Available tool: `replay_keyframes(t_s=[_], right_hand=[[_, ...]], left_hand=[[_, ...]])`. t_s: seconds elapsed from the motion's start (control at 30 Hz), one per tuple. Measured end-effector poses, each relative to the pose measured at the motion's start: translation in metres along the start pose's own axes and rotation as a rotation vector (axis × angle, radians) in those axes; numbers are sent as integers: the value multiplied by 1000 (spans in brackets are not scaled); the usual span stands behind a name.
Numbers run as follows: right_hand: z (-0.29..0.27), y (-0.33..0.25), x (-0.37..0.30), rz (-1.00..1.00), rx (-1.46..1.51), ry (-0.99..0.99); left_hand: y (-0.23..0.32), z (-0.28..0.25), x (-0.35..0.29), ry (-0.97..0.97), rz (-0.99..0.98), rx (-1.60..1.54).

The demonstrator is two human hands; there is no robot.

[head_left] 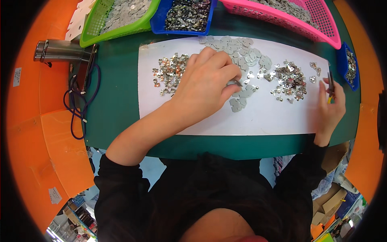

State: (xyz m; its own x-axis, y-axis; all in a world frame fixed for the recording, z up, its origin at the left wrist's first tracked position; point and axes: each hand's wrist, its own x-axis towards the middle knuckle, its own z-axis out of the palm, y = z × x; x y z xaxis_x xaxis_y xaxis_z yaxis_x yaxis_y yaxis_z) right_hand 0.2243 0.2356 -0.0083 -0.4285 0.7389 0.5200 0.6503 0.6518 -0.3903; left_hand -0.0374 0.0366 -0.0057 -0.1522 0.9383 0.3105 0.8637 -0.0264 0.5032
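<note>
My left hand (pixel 209 78) is over the middle of the white sheet (pixel 258 121), its fingers pinching a small grey metal piece (pixel 236 82). Just below those fingertips lie several flat grey metal plates (pixel 238 104); a larger spread of the same plates (pixel 238 47) sits at the sheet's far edge. A pile of small shiny and copper-toned metal clips (pixel 167 74) is partly covered by my left hand. At the sheet's right edge my right hand (pixel 333 107) is closed around small dark-tipped pliers (pixel 331 82) with yellow handles, tips pointing away from me.
Small silvery parts (pixel 290 80) are heaped right of centre. Along the far side stand a green basket (pixel 117 37), a blue tray (pixel 181 32) and a pink basket (pixel 278 26), all holding metal parts. A small blue bin (pixel 350 66) is far right; a steel cylinder (pixel 62 51) and a cord (pixel 73 97) are left.
</note>
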Motion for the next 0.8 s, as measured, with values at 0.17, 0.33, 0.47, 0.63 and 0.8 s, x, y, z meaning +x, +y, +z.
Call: replay_keyframes(t_s=[0.17, 0.33, 0.47, 0.63, 0.8], right_hand=[[-2, -49, -16, -44, 281, -235], [8, -74, -25, -64, 477, -421], [23, -97, -25, -330, 309, -399], [39, -103, -23, -424, 208, -361], [24, -107, -21, -301, 390, -403]], left_hand=[[-10, 7, -2, -10, -2, -159], [7, -23, -10, 53, -197, -460], [19, -28, -27, -3, -641, -1196], [16, -19, -36, 41, -887, -1443], [16, -11, -35, 74, -817, -1462]])
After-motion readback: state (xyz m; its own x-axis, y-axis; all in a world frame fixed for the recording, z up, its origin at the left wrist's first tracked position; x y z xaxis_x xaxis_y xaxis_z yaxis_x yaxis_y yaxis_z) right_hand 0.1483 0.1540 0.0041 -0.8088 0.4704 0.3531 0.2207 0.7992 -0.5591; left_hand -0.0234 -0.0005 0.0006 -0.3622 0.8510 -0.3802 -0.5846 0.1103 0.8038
